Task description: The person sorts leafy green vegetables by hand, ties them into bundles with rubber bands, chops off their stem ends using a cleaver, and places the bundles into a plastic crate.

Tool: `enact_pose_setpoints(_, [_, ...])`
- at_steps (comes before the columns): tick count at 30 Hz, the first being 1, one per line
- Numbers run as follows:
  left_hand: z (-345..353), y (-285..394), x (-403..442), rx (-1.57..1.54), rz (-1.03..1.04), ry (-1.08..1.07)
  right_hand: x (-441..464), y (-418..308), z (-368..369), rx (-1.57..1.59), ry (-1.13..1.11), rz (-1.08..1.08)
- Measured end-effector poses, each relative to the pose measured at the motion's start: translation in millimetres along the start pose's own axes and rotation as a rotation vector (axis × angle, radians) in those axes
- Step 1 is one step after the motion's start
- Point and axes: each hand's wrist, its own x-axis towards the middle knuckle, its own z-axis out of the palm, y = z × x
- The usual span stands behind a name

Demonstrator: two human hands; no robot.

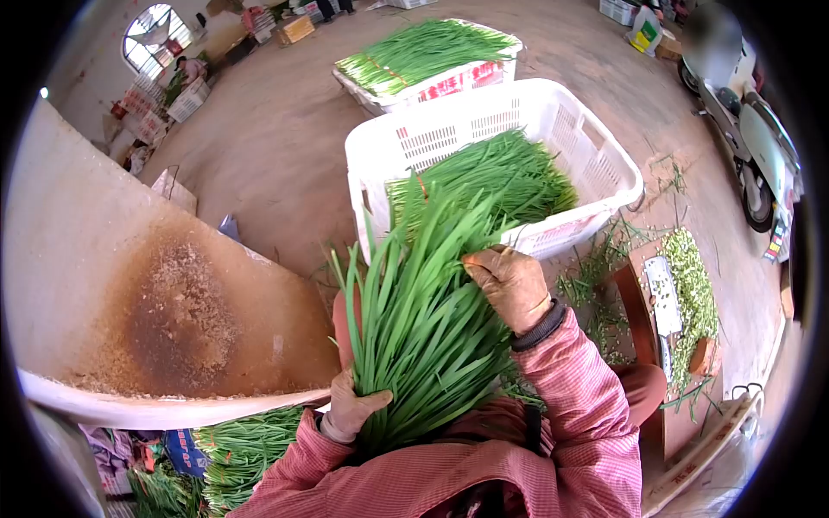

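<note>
A large bunch of green garlic chives (432, 319) lies across my lap, its leaves fanned toward the white crate. My left hand (357, 406) is wrapped round the lower left side of the bunch, thumb lying over the leaves. On the upper right side, my right hand (511, 283) has its thumb and fingers pinched on some leaves. Just beyond, the white plastic crate (373, 168) holds more chives (518, 177), with a red tie showing on them. Leaf tips of the held bunch overlap the crate's near side.
Behind stands another crate (344, 85) heaped with chives (423, 53). To my right is a low board (639, 298) with a metal blade (661, 298) and cut stem pieces (695, 289). A stained pale slab (285, 337) is at left, more chives (246, 449) below it. A scooter (760, 138) stands right.
</note>
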Motion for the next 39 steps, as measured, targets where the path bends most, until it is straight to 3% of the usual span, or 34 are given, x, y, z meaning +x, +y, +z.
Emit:
enact_pose_setpoints(1, [1.6,-1.8,-0.3,-0.047,-0.025,0.005,3.1,2.1,6.6,0.043,0.099,-0.048])
enact_pose_setpoints(2, [2.2,-3.2,0.2,-0.099,-0.047,0.01,3.4,3.7,2.1,0.52,0.045,0.316])
enact_pose_setpoints(3, [2.1,-3.4,0.0,-0.101,-0.043,0.03,12.1,-4.3,-2.0,0.787,0.203,0.298])
enact_pose_setpoints(5, [1.9,-4.9,-1.5,0.001,-0.012,0.013,31.4,-41.5,-18.5,0.621,0.183,0.188])
enact_pose_setpoints(7, [2.8,-8.4,-1.9,0.007,-0.011,0.006,49.4,-59.4,-23.1,0.339,-0.014,-0.199])
enact_pose_setpoints(9, [5.3,-6.7,-0.9,-0.074,-0.027,-0.026,58.6,-66.8,-8.1,0.22,-0.18,-0.236])
enact_pose_setpoints(11, [8.9,-1.1,-3.3,-0.083,-0.027,-0.012,64.9,-86.0,-0.5,0.155,-0.489,0.137])
enact_pose_setpoints(13, [11.1,2.2,-5.8,-0.094,-0.036,0.005,63.7,-96.3,19.0,0.469,-0.749,0.384])
enact_pose_setpoints(16, [8.7,0.9,-7.5,0.08,-0.022,-0.031,54.8,-98.8,50.2,0.791,-0.575,0.439])
enact_pose_setpoints(17, [6.1,0.3,-7.9,0.083,-0.022,-0.033,52.7,-92.3,43.5,0.954,-0.376,0.558])
enact_pose_setpoints(19, [3.5,-1.3,-9.9,0.008,-0.037,-0.014,61.1,-51.0,4.9,1.061,0.062,0.464])
enact_pose_setpoints(20, [-2.4,-5.3,-8.3,0.005,-0.036,-0.015,56.3,-40.8,-19.6,0.872,0.244,0.441])
enact_pose_setpoints(22, [-21.5,-10.4,-1.5,-0.13,-0.026,-0.023,16.2,-18.2,-55.9,0.653,0.114,0.368])
enact_pose_setpoints(25, [-45.8,15.0,23.9,-0.225,-0.176,0.116,-97.6,8.2,-56.2,0.327,-0.074,0.203])
enact_pose_setpoints(27, [-59.7,49.7,56.0,-0.325,-0.174,0.007,-148.8,-9.5,-29.5,0.668,-0.355,0.405])
enact_pose_setpoints(29, [-40.7,98.9,82.7,-0.347,-0.113,0.037,-143.5,-38.5,4.1,0.699,-0.751,0.498])
enact_pose_setpoints(31, [-23.1,122.4,108.8,-0.28,0.047,0.019,-120.2,-52.1,53.4,1.167,-0.573,0.455])
enact_pose_setpoints(33, [10.4,149.7,107.4,-0.181,0.174,0.002,-72.4,-57.8,72.9,1.593,-0.575,0.57])
enact_pose_setpoints(35, [22.6,170.5,80.7,-0.042,0.365,-0.144,-48.9,-67.0,58.6,1.641,-0.437,0.579])
enact_pose_setpoints(36, [3.1,162.5,75.4,0.22,0.368,-0.064,-44.5,-63.2,49.1,1.573,-0.414,0.556])
enact_pose_setpoints(37, [-13.5,149.5,70.8,0.274,0.438,0.01,-43.1,-53.7,41.2,1.514,-0.445,0.501])
enact_pose_setpoints(38, [-33.2,135.3,70.7,0.295,0.377,-0.005,-45.3,-51.2,34.0,1.507,-0.448,0.465])
enact_pose_setpoints(39, [-48.4,108.5,80.4,0.111,0.214,-0.141,-48.2,-50.6,31.2,1.505,-0.456,0.431])
